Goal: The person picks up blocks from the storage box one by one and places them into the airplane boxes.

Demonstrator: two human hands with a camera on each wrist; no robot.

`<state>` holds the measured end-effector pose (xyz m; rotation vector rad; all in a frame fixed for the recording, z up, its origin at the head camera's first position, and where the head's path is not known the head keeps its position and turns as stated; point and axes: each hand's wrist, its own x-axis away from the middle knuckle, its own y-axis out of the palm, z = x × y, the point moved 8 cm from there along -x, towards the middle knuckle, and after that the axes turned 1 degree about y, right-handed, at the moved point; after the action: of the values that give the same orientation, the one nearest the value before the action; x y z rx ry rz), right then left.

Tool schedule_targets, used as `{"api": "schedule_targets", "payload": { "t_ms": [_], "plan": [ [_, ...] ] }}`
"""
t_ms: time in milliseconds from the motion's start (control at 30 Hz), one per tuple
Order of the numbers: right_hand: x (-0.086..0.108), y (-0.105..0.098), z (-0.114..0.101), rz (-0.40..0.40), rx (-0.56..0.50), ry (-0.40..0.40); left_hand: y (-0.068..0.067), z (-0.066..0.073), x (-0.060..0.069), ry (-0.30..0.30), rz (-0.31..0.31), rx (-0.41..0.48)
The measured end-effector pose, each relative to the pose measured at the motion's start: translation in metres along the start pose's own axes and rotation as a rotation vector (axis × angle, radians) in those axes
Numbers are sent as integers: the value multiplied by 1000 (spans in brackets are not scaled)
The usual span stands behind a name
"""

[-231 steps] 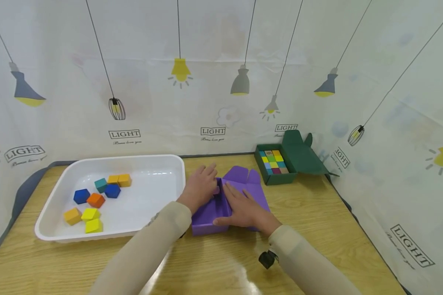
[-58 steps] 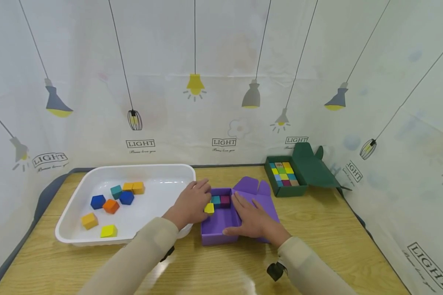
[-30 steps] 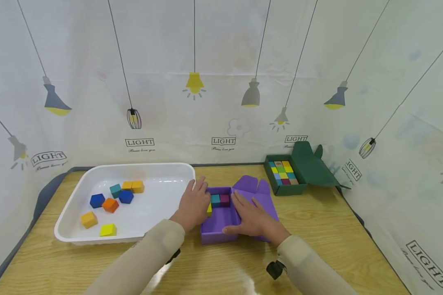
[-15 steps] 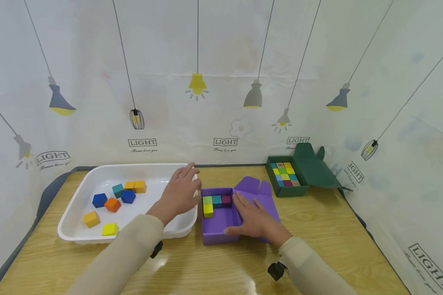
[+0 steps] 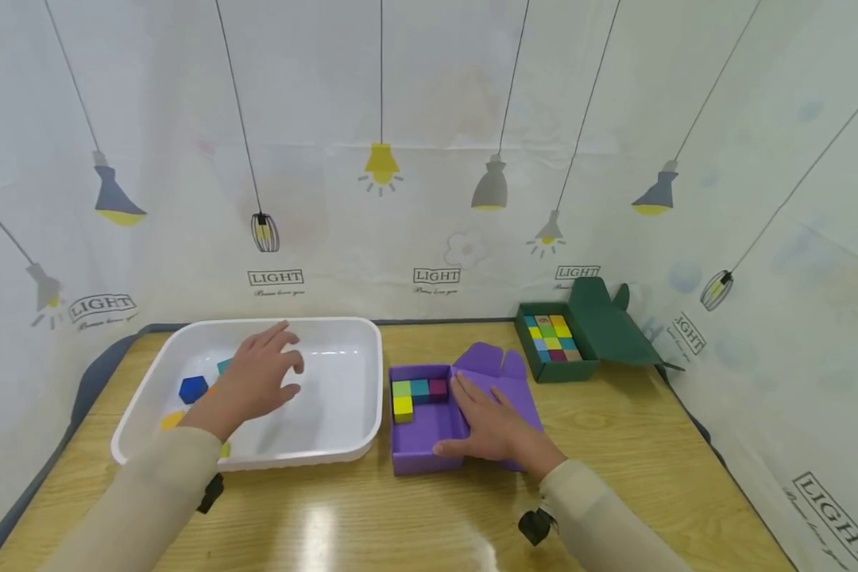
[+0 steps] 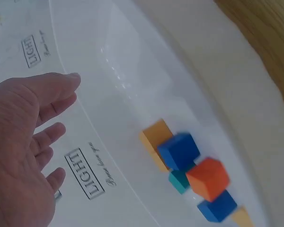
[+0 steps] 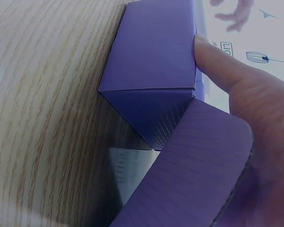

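Note:
My left hand (image 5: 250, 381) hovers over the white tray (image 5: 329, 405), fingers loosely bent with nothing between them. In the left wrist view, several blocks lie in the tray beyond the hand, among them an orange-red block (image 6: 208, 179) and a blue block (image 6: 180, 151). My right hand (image 5: 489, 421) lies on the side and fold-out lid of the purple box (image 5: 429, 462), its thumb along the rim. Inside the box, a light green block (image 5: 401, 388), a teal block (image 5: 419, 389) and a dark magenta block (image 5: 438, 388) form a row, with a yellow block (image 5: 403, 410) in front.
A green box (image 5: 558, 371) with its lid folded out stands at the back right, filled with coloured blocks. The wooden table (image 5: 372, 524) meets a patterned wall sheet (image 5: 314, 183) behind. Part of the tray's contents is hidden under my left arm.
A yellow block went from the tray into the purple box, and my left hand let go of it. That hand then moved left over the tray. The right hand stays put.

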<state>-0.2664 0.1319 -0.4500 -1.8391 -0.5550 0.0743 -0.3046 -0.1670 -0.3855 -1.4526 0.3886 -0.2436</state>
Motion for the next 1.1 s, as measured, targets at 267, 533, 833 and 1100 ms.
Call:
{"api": "schedule_targets", "payload": {
  "t_ms": [267,533,833,1100],
  "plan": [
    [-3,-2,3,-14,-30,-8,6,-50,40,-56,-122,0],
    [-10,-7,14,-26,-26,3,19,-75,61,-131,-289,51],
    [-11,-9,11,-12,-29,-14,30,-91,74,-192,-355,71],
    [-12,-8,11,-13,-28,-14,36,-92,77,-157,-332,8]
  ]
}}
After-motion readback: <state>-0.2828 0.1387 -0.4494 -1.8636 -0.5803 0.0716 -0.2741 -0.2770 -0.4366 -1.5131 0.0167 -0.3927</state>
